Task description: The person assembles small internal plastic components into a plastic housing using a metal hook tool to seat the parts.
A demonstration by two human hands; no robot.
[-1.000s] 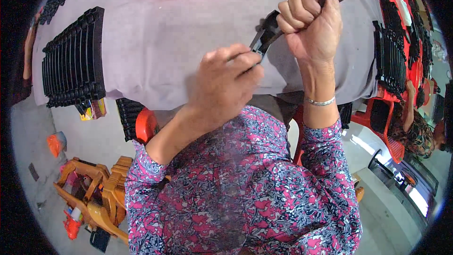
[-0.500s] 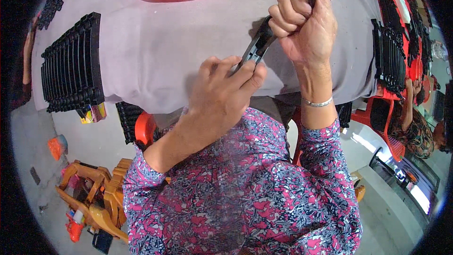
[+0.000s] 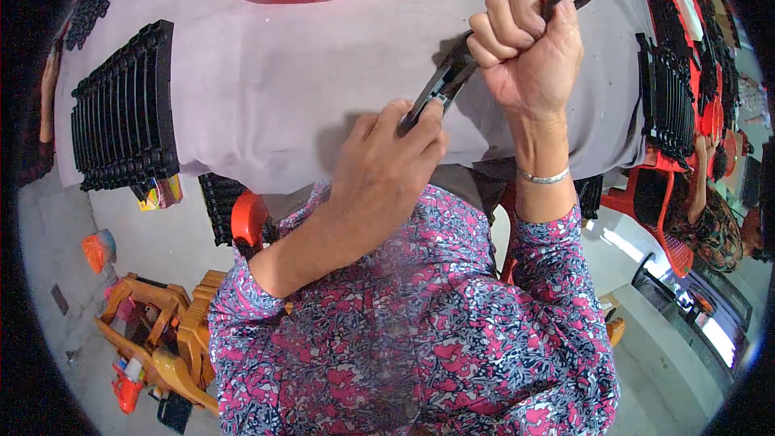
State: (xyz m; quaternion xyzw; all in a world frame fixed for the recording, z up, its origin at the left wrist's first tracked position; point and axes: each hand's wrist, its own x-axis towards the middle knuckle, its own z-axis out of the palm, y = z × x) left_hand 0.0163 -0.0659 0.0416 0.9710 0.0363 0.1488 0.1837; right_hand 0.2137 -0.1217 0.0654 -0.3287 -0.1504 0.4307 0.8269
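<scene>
light moderately bright, fairly even. soft shadows on table (image 3: 258, 73) beside the hands (image 3: 383, 153). white glare, lower right. fisheye bends edges; corners black, speckled. hazy smear over patterned shirt (image 3: 452, 307); rim detail soft.

A fabric shirt (image 3: 452, 323) carries a dense, swirling print of bright pink, dark navy, grey and white. Its matching left sleeve (image 3: 242, 291) and right sleeve (image 3: 550, 246) end on the forearms. A narrow, silver-coloured metal bracelet (image 3: 542, 178) circles the right wrist.
</scene>
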